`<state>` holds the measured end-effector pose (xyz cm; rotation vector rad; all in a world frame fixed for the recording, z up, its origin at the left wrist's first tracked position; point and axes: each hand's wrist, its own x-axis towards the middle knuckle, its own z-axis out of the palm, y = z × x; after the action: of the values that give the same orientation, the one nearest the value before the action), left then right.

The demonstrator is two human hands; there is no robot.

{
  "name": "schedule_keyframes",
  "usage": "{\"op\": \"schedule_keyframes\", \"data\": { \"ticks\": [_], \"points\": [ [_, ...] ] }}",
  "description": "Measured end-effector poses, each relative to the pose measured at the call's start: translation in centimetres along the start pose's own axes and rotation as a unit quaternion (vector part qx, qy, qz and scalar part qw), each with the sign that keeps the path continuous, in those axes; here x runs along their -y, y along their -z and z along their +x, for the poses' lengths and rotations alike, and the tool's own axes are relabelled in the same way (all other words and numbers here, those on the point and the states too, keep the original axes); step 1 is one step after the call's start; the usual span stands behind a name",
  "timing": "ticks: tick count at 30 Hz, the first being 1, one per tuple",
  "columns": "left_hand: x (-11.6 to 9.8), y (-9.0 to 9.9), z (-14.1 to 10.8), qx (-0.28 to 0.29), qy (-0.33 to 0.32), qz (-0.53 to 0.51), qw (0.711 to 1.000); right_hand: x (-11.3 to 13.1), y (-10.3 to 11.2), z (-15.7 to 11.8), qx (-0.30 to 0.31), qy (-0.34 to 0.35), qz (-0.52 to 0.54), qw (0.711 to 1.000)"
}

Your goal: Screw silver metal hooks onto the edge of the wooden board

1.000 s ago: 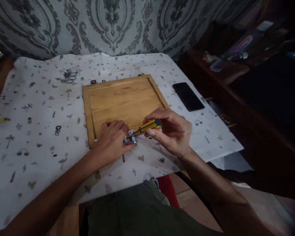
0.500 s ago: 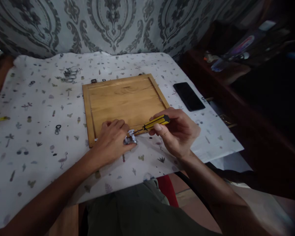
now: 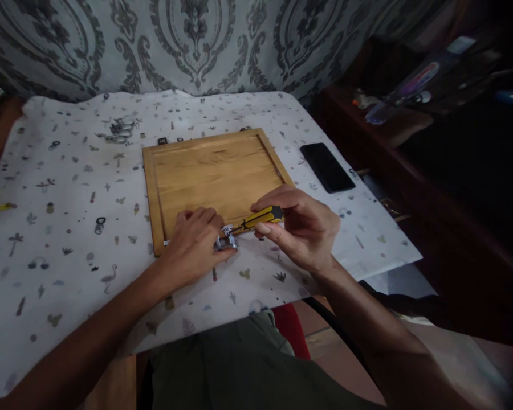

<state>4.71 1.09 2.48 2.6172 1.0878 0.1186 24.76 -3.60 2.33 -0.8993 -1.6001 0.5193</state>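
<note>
A framed wooden cabinet door (image 3: 214, 171) lies flat on the cloth. At its near edge, my left hand (image 3: 193, 242) closes around a silver metal cabinet hinge (image 3: 227, 242), thumb along its near side and the other fingers over the door frame. My right hand (image 3: 305, 225) grips a yellow and black screwdriver (image 3: 263, 217) between thumb and fingers. The screwdriver slants down to the left, its shaft reaching the hinge. Whether its tip sits in a screw is too small to make out.
Several silver metal hinges (image 3: 122, 130) lie at the back left. To the right of the door rests a black phone (image 3: 327, 167). A patterned white cloth (image 3: 68, 228) covers the table. A clear bottle (image 3: 410, 85) lies on dark furniture at the right.
My right hand and the screwdriver have shifted a little to the left, closer to the hinge. My left hand keeps its place on the hinge.
</note>
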Motion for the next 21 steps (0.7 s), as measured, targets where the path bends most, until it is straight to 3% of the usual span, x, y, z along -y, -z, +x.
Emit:
{"op": "schedule_keyframes", "data": {
  "ticks": [5,10,15,21],
  "points": [
    [0.0,-0.1,0.0,-0.005,-0.002,0.003,1.000,0.9,0.1,0.9,0.026,-0.059,0.011,0.998],
    [0.0,-0.1,0.0,0.000,-0.003,0.011,1.000,1.0,0.1,1.6,0.068,-0.011,-0.050,0.996],
    [0.1,-0.2,0.0,-0.016,0.000,-0.011,1.000,1.0,-0.7,1.7,-0.007,0.044,-0.139,0.989],
    [0.1,-0.2,0.0,-0.009,0.007,-0.010,1.000,1.2,-1.4,1.3,-0.030,0.032,-0.159,0.986]
  ]
}}
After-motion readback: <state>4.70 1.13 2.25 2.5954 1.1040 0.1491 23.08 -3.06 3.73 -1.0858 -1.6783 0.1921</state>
